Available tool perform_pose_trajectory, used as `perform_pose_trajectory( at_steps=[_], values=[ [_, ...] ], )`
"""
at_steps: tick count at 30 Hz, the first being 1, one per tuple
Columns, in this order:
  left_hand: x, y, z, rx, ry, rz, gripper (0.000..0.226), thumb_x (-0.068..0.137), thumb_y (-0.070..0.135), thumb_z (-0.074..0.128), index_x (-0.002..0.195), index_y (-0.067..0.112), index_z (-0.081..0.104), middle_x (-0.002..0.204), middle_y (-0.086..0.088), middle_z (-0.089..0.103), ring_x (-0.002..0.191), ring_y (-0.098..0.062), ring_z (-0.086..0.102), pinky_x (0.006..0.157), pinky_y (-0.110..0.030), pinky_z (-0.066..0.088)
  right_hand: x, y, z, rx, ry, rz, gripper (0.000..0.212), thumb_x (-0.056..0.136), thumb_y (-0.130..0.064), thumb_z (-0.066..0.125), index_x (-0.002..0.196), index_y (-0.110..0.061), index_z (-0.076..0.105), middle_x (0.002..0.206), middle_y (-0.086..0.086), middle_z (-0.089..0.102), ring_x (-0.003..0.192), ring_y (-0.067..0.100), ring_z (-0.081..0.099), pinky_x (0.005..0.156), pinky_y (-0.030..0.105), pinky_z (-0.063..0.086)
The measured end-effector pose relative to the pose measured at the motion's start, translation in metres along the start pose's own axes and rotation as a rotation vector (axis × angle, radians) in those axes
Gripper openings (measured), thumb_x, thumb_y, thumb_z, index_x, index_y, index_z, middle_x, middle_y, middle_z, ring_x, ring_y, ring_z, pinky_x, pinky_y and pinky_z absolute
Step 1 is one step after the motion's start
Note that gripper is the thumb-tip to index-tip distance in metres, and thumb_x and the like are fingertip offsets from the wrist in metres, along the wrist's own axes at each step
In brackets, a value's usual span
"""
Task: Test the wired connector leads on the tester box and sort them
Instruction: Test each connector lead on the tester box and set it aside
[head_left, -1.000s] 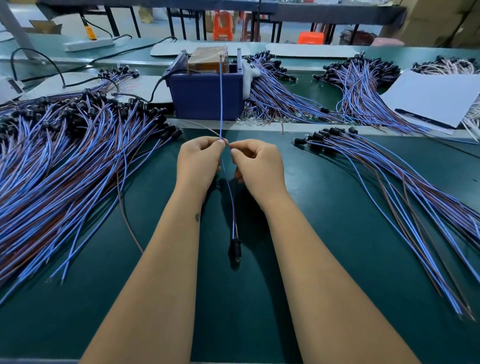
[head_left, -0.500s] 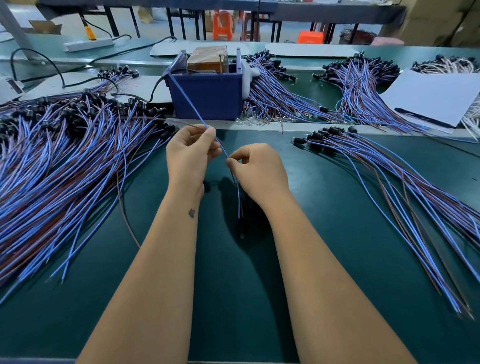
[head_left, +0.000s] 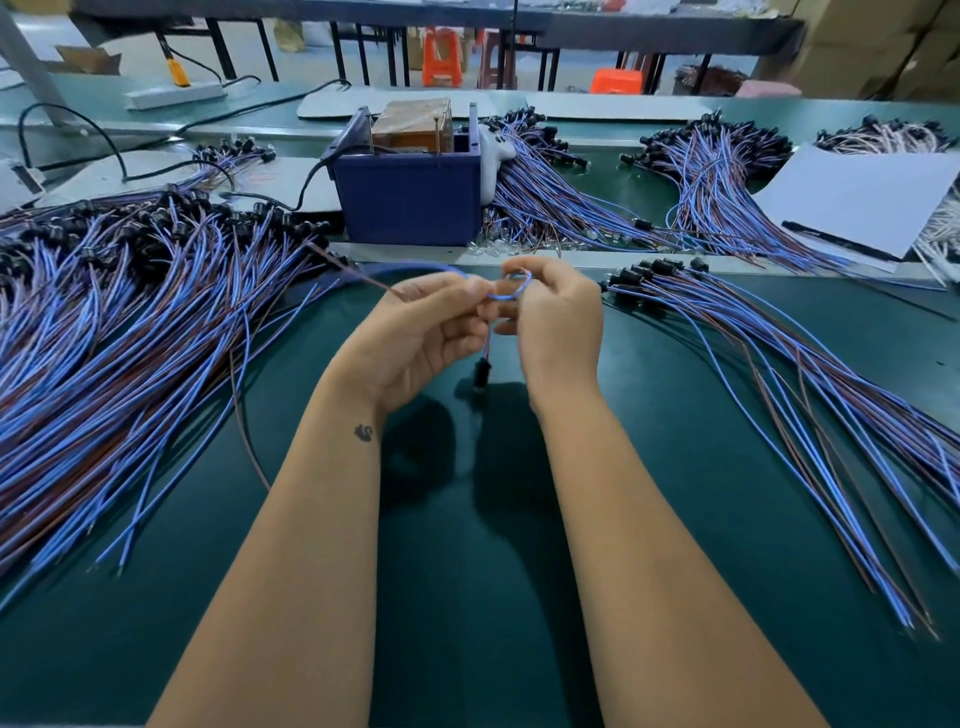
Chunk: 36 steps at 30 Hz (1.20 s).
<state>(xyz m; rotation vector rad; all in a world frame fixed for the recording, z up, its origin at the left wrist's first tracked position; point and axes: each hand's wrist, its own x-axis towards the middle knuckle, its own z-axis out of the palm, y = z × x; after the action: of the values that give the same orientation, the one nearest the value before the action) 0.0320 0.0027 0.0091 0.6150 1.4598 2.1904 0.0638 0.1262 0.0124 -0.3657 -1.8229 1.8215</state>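
One lead (head_left: 511, 293) with blue and brown wires is held between both hands above the green mat. My left hand (head_left: 415, 338) pinches its wires; the loose ends trail off up and to the left. My right hand (head_left: 558, 322) holds a small loop of the blue wire. The lead's black connector (head_left: 481, 372) hangs below between the two hands. The tester box (head_left: 410, 202), a blue bin with a brown block and upright pins inside, stands just beyond my hands.
A large heap of leads (head_left: 119, 332) covers the mat on the left, and a smaller fan of leads (head_left: 769, 374) lies on the right. More bundles (head_left: 550, 202) and a white sheet with a pen (head_left: 862, 202) lie behind the tester box.
The straight upright lead has been bent into a small loop at my right hand. Its free ends swung down to the left, and the connector rose closer to my hands.
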Motion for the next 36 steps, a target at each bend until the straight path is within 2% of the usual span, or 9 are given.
perform_pose_trajectory(
  at_steps=[3, 6, 9, 14, 16, 22, 29, 32, 36],
  values=[
    [-0.003, -0.003, 0.002, 0.132, -0.099, -0.094, 0.012, 0.082, 0.014, 0.066, 0.079, 0.017, 0.077, 0.073, -0.002, 0.069, 0.062, -0.008, 0.062, 0.060, -0.017, 0.053, 0.002, -0.007, -0.008, 0.469, -0.028, 0.149, 0.040, 0.075, 0.013, 0.030, 0.081, -0.004, 0.065, 0.069, 0.013, 0.069, 0.056, 0.021, 0.066, 0.055, 0.027, 0.053],
    [-0.002, -0.008, 0.007, 0.300, -0.085, -0.141, 0.010, 0.077, 0.009, 0.073, 0.079, 0.018, 0.078, 0.073, -0.004, 0.070, 0.065, -0.011, 0.065, 0.064, -0.020, 0.055, 0.004, -0.008, -0.018, 0.594, -0.053, 0.205, 0.033, 0.086, -0.002, 0.033, 0.086, -0.003, 0.066, 0.076, 0.013, 0.072, 0.067, 0.023, 0.070, 0.057, 0.025, 0.053],
    [0.000, -0.014, 0.011, 0.421, -0.096, -0.118, 0.023, 0.081, -0.003, 0.073, 0.082, 0.019, 0.079, 0.076, -0.004, 0.072, 0.072, -0.010, 0.066, 0.073, -0.021, 0.057, 0.009, -0.007, -0.024, 0.433, 0.042, 0.161, 0.025, 0.094, -0.010, 0.044, 0.083, -0.010, 0.067, 0.074, 0.005, 0.073, 0.063, 0.016, 0.068, 0.055, 0.020, 0.049],
    [-0.002, -0.013, 0.009, 0.409, -0.180, -0.110, 0.040, 0.076, -0.010, 0.067, 0.084, 0.026, 0.081, 0.089, -0.002, 0.076, 0.087, -0.010, 0.070, 0.090, -0.026, 0.054, 0.010, -0.001, -0.023, 0.173, 0.071, 0.053, 0.021, 0.096, -0.003, 0.054, 0.087, -0.019, 0.065, 0.069, -0.003, 0.069, 0.054, 0.006, 0.059, 0.054, 0.016, 0.045],
    [-0.002, -0.013, 0.009, 0.413, -0.203, -0.105, 0.048, 0.078, -0.014, 0.061, 0.085, 0.029, 0.080, 0.092, 0.002, 0.077, 0.089, -0.007, 0.070, 0.089, -0.022, 0.053, 0.009, 0.000, -0.022, 0.154, 0.068, 0.060, 0.025, 0.097, -0.001, 0.051, 0.087, -0.021, 0.064, 0.071, -0.001, 0.067, 0.048, 0.005, 0.054, 0.050, 0.016, 0.043],
    [-0.002, -0.012, 0.010, 0.374, -0.170, -0.121, 0.030, 0.083, 0.006, 0.071, 0.099, 0.031, 0.078, 0.100, 0.001, 0.076, 0.091, -0.008, 0.069, 0.078, -0.020, 0.055, 0.023, 0.001, -0.048, 0.065, 0.044, 0.037, 0.031, 0.099, 0.002, 0.043, 0.089, -0.019, 0.064, 0.072, 0.003, 0.059, 0.038, 0.001, 0.033, 0.043, 0.014, 0.030],
    [0.004, -0.015, 0.015, 0.425, 0.043, -0.145, 0.017, 0.091, 0.010, 0.066, 0.101, 0.022, 0.073, 0.086, 0.001, 0.074, 0.076, -0.007, 0.067, 0.065, -0.018, 0.054, 0.049, -0.011, -0.113, -0.584, 0.010, -0.001, 0.033, 0.089, 0.008, 0.042, 0.090, -0.009, 0.071, 0.070, 0.002, 0.063, 0.053, 0.002, 0.052, 0.051, 0.017, 0.040],
    [0.005, -0.017, 0.016, 0.455, 0.065, -0.155, 0.017, 0.095, 0.009, 0.061, 0.099, 0.020, 0.073, 0.082, 0.002, 0.074, 0.072, -0.007, 0.067, 0.063, -0.016, 0.053, 0.053, -0.015, -0.133, -0.929, 0.050, 0.033, 0.040, 0.079, 0.005, 0.043, 0.086, -0.025, 0.069, 0.096, 0.010, 0.070, 0.090, 0.027, 0.062, 0.080, 0.033, 0.050],
    [0.007, -0.020, 0.018, 0.490, 0.100, -0.156, 0.019, 0.096, 0.009, 0.059, 0.095, 0.021, 0.073, 0.079, 0.004, 0.073, 0.069, -0.006, 0.066, 0.059, -0.014, 0.051, 0.052, -0.018, -0.134, -1.297, 0.181, 0.123, 0.031, 0.088, -0.007, 0.049, 0.107, -0.021, 0.070, 0.125, 0.013, 0.060, 0.120, 0.037, 0.044, 0.097, 0.039, 0.035]
  ],
)
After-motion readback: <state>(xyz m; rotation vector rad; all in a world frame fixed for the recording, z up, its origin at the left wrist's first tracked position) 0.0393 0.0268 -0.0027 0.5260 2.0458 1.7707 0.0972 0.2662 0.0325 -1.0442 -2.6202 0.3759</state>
